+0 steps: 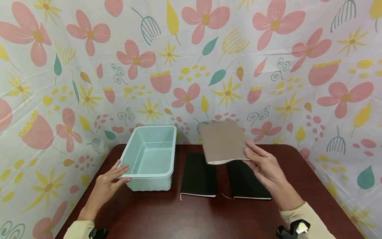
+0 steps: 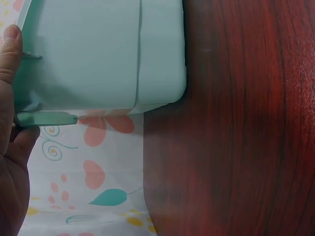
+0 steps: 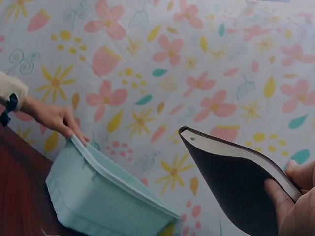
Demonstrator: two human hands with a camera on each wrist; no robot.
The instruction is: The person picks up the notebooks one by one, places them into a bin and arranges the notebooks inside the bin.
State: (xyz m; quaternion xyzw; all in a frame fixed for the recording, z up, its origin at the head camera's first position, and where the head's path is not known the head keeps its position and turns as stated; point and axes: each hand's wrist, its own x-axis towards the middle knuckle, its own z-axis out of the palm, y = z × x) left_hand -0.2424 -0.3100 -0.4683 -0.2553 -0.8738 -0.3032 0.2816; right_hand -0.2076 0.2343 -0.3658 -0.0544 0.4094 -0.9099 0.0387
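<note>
My right hand (image 1: 266, 167) pinches the right edge of a taupe soft-cover notebook (image 1: 223, 141), thumb on one side and fingers on the other. The notebook is raised above two black notebooks and tilted. In the right wrist view its underside (image 3: 231, 182) looks dark and the cover bows. At the near left corner of a pale mint plastic bin (image 1: 150, 184), my left hand (image 1: 107, 182) grips the rim. The bin stands on the table with nothing visible inside. One black notebook (image 1: 198, 179) lies right of the bin; the other black notebook (image 1: 250, 186) is partly hidden beneath the raised one.
The dark red-brown wooden table (image 1: 191, 215) ends at a flower-patterned cloth (image 1: 209, 83) hanging behind and at both sides. Ribbon markers stick out from the near edges of both black notebooks. A narrow strip of table separates the bin from the left black notebook.
</note>
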